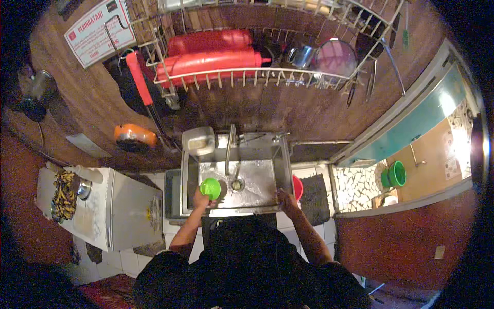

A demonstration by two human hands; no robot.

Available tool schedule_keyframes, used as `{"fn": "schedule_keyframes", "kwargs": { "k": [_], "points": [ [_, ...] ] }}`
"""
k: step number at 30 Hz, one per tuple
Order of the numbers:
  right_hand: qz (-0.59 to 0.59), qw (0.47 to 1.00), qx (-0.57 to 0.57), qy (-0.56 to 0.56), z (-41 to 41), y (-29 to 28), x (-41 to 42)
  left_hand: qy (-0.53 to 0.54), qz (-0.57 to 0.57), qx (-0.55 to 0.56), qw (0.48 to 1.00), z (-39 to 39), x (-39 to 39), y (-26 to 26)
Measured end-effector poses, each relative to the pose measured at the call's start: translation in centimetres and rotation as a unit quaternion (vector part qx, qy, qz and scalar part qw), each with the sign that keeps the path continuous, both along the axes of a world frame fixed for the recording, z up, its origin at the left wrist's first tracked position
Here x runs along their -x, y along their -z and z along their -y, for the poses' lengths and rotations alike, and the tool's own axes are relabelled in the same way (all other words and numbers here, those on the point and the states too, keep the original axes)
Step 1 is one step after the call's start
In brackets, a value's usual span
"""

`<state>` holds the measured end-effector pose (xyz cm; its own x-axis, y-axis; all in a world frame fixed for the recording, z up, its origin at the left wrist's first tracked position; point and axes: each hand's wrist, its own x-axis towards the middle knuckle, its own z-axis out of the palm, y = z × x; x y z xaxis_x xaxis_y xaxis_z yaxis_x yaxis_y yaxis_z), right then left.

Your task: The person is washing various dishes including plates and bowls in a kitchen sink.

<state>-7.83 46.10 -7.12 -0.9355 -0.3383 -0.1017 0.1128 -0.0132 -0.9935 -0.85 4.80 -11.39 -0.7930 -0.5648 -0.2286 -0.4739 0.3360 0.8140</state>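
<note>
My left hand (202,199) grips a bright green plastic cup or small bowl (210,188) over the left front part of a stainless steel sink (254,170). At the sink's right front corner is my right hand (286,201). Its fingers are dark and blurred, so I cannot tell whether they hold anything or touch the rim. A curved metal faucet (229,148) reaches from the back of the sink toward the drain (236,184). The basin floor looks wet. On the back left corner sits a translucent plastic container (198,141).
Above the sink hangs a wire dish rack (216,73) with red squeeze bottles (208,60) and a metal mug (302,56). A red plastic vessel (297,187) shows just right of the sink. A white refrigerator (131,216) stands left. At right, a doorway shows a green bucket (393,174).
</note>
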Motion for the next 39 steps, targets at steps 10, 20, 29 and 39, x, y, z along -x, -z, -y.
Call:
{"fn": "schedule_keyframes", "kwargs": {
  "k": [10,20,29,39],
  "points": [
    [0.293,0.942,0.153,0.061,-0.4,1.1,-0.1,-0.002,-0.190,0.239,0.952,-3.3,-1.3,-5.3],
    [0.254,0.966,0.051,-0.019,-0.5,-1.8,0.1,-0.172,-0.181,-0.575,0.779,-3.8,0.3,-1.8],
    [0.315,0.944,0.090,0.027,-0.5,-2.0,-0.6,-0.146,-0.221,-0.476,0.839,-4.8,0.4,-6.0],
    [0.282,0.953,0.108,0.031,-0.9,1.8,-0.4,-0.111,-0.319,-0.023,0.941,-4.8,-0.3,-7.4]
  ]
}}
